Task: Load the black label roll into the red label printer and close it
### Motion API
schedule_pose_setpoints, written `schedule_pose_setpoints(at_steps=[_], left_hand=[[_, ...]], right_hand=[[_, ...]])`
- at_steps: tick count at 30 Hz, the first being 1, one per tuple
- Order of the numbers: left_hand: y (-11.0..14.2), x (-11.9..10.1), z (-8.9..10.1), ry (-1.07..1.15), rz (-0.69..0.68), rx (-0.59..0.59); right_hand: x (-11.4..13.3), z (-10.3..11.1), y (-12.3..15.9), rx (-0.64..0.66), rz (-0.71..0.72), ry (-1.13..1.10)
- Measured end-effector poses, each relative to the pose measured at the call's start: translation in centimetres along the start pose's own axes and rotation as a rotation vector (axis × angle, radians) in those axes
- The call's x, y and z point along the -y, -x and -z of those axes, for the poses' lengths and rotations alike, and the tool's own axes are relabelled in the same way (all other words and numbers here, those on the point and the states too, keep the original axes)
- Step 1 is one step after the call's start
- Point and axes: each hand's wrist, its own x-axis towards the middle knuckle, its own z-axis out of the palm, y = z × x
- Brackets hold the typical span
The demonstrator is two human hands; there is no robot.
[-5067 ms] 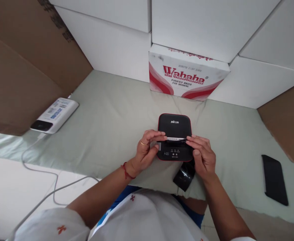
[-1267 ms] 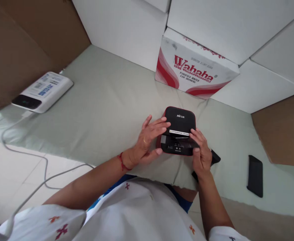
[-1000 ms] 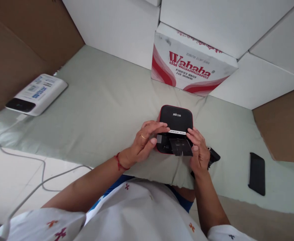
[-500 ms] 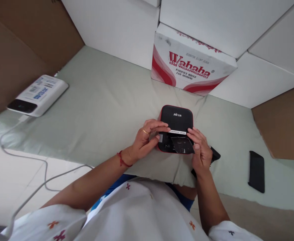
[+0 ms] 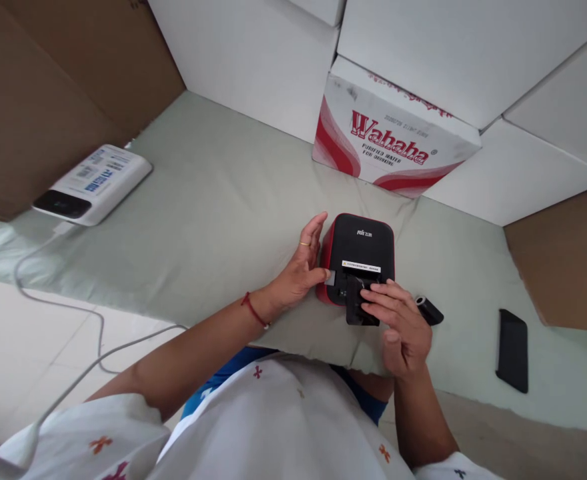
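Observation:
A small black machine (image 5: 361, 243) with red sides sits on the cloth, a white label strip above its front slot. From the slot a glossy black film strip (image 5: 362, 313) comes out and hangs over the front edge. My left hand (image 5: 298, 270) grips the machine's left front corner, its thumb on the grey patch and its fingers upright along the red side. The fingers of my right hand (image 5: 398, 323) lie flat on the film, with the thumb apart below. Part of the film and the machine's right front corner are hidden under this hand.
A black roll (image 5: 429, 311) lies just right of my right hand. Farther right is a flat black slab (image 5: 512, 350). A white device (image 5: 93, 185) with a grey cable (image 5: 98, 320) stands at the left. A Wahaha carton (image 5: 388, 140) and white boxes (image 5: 253, 67) line the back.
My left hand has moved from the top to the machine's left side. My right hand has shifted onto the film strip, which now hangs out over the front instead of lying short across it.

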Motion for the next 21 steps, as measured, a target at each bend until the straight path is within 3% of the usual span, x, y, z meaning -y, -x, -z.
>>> schedule_pose_setpoints(at_steps=[9,12,16,19,21], left_hand=[[0.2,0.5,0.1,0.094,-0.016,0.004],[0.3,0.9,0.2,0.065,-0.011,0.006],[0.1,1.1,0.1,0.133,-0.010,0.026],[-0.1,0.9,0.1,0.147,0.005,0.015],[-0.2,0.7,0.1,0.142,0.010,0.018]], right_hand=[[0.2,0.9,-3.8,0.038,0.035,-0.084],[0.1,1.3,-6.2,0.081,-0.082,0.044],[-0.4,1.0,-10.1,0.457,-0.350,0.395],[-0.5,-0.1,-12.6,0.800,-0.419,0.676],[-0.6,-0.9,-13.7,0.951,-0.430,0.779]])
